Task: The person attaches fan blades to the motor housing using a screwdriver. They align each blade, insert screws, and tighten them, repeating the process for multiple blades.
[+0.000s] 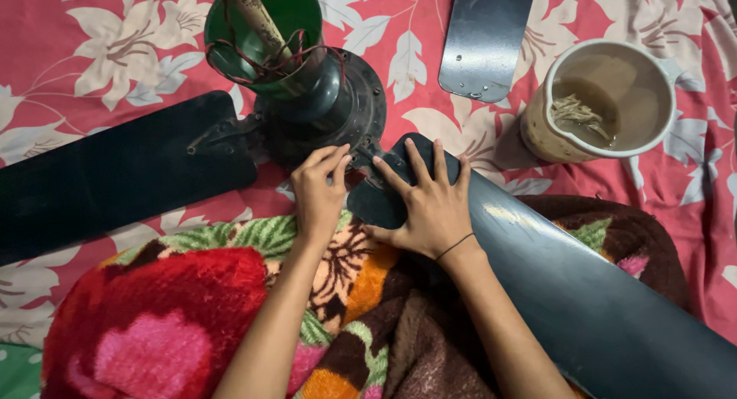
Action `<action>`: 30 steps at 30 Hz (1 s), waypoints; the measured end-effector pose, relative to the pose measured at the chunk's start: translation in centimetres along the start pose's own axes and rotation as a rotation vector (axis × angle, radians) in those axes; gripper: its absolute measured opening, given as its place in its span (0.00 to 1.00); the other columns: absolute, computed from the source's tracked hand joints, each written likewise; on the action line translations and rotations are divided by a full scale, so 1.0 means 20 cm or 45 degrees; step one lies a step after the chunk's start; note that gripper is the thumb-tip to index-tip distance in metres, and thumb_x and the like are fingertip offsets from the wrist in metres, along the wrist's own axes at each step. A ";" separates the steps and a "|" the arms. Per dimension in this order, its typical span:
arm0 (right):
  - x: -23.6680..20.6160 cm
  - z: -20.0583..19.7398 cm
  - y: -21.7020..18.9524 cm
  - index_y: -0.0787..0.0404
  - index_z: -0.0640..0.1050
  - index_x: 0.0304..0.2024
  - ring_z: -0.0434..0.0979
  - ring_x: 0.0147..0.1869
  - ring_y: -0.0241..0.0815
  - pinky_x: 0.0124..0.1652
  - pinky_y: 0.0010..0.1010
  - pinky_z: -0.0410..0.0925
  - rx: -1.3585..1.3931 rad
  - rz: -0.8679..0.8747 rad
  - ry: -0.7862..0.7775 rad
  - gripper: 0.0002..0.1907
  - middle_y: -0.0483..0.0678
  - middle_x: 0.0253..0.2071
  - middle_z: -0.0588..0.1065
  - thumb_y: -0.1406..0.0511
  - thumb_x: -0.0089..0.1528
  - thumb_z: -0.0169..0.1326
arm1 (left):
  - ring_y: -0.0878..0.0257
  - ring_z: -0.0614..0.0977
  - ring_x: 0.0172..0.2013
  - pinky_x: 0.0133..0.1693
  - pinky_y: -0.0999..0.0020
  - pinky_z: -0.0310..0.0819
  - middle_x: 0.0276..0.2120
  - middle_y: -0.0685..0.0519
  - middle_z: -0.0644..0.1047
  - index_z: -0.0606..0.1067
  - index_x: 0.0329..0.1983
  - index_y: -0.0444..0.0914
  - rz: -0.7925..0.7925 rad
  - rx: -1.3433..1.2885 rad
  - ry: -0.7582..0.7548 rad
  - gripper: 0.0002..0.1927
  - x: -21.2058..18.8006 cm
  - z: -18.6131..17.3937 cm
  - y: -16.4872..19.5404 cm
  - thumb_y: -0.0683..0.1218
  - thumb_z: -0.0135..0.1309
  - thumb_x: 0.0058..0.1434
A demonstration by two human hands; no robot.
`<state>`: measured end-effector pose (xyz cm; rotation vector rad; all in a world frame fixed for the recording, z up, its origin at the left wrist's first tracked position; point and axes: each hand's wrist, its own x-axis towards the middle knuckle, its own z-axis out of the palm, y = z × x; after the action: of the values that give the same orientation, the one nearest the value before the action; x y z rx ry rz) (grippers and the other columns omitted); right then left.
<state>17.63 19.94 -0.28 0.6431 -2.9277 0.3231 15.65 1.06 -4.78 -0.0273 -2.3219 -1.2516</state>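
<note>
A dark ceiling fan motor [326,111] lies on a red floral sheet, with a green cup-shaped cover [265,30] and a rod on top. One black blade [115,172] is bolted to its left side. My right hand [430,203] lies flat, fingers spread, on the root end of a second dark blade [583,291] that runs to the lower right. My left hand [318,188] has its fingertips pinched at the blade's bracket beside the motor; whether they hold something small is hidden.
A third loose blade [484,38] lies at the top. A beige mug [606,99] with murky water and small pieces inside stands at the right. A colourful fuzzy blanket [176,322] covers my lap under both forearms.
</note>
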 end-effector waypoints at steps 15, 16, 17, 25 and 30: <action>0.01 -0.01 -0.01 0.33 0.66 0.70 0.48 0.77 0.71 0.61 0.80 0.42 0.017 0.006 -0.016 0.56 0.56 0.74 0.57 0.31 0.40 0.61 | 0.51 0.86 0.41 0.43 0.63 0.78 0.40 0.45 0.83 0.83 0.43 0.32 0.077 -0.011 -0.009 0.07 0.00 -0.02 0.03 0.37 0.60 0.63; 0.01 -0.01 -0.01 0.33 0.66 0.70 0.47 0.77 0.71 0.61 0.80 0.42 0.015 0.008 -0.021 0.56 0.56 0.74 0.57 0.31 0.40 0.61 | 0.50 0.86 0.41 0.43 0.63 0.78 0.40 0.45 0.83 0.83 0.43 0.32 0.086 -0.004 -0.012 0.07 0.00 -0.02 0.03 0.37 0.60 0.63; 0.00 -0.01 -0.01 0.33 0.66 0.70 0.47 0.77 0.71 0.61 0.80 0.42 0.014 0.010 -0.026 0.56 0.56 0.74 0.57 0.31 0.40 0.61 | 0.51 0.86 0.41 0.44 0.63 0.78 0.40 0.45 0.83 0.82 0.43 0.32 0.080 -0.006 -0.010 0.07 0.00 -0.02 0.04 0.37 0.60 0.63; 0.01 -0.01 -0.01 0.33 0.66 0.70 0.47 0.77 0.71 0.61 0.80 0.42 0.013 0.005 -0.041 0.55 0.57 0.74 0.57 0.30 0.41 0.60 | 0.50 0.85 0.42 0.45 0.61 0.79 0.42 0.45 0.83 0.83 0.43 0.32 0.165 0.063 -0.051 0.07 0.00 -0.01 0.04 0.36 0.59 0.62; 0.01 -0.01 0.00 0.33 0.65 0.70 0.47 0.77 0.72 0.61 0.80 0.41 0.024 0.001 -0.056 0.56 0.57 0.75 0.56 0.30 0.41 0.60 | 0.50 0.83 0.42 0.45 0.60 0.78 0.43 0.45 0.81 0.82 0.44 0.32 0.191 0.138 -0.143 0.10 -0.01 -0.02 0.03 0.35 0.59 0.59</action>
<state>17.57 19.86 -0.12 0.6600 -2.9698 0.3414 16.14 1.10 -4.08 -0.2361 -2.4299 -1.0740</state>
